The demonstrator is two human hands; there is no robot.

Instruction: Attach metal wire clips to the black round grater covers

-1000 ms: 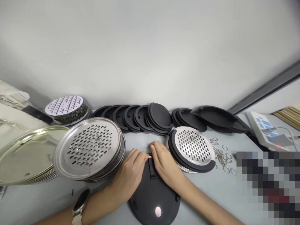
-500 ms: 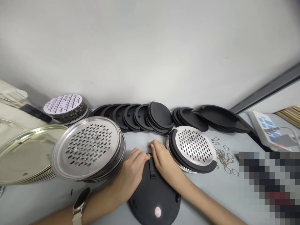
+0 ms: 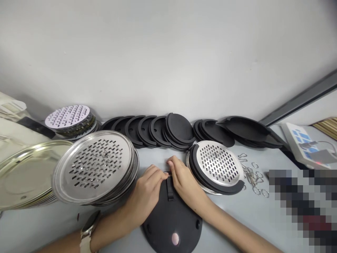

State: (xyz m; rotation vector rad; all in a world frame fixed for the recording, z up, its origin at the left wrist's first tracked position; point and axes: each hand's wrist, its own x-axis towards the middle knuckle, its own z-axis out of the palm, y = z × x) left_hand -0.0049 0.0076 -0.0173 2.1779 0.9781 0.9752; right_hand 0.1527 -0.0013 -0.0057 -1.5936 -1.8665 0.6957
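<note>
In the head view, we keep the left hand (image 3: 147, 191) and right hand (image 3: 183, 181) curled nearly closed, gripping the disc (image 3: 173, 218) between them, probably to steady it; a plate (image 3: 220, 163) sits right of them.

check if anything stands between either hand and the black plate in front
Nothing visible does: the left hand and right hand both reach the black plate at its far edge. The large perforated disc sits aside, to the left.

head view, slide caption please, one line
Left hand and right hand at the far end of a black piece, slotted discs on either side.
</note>
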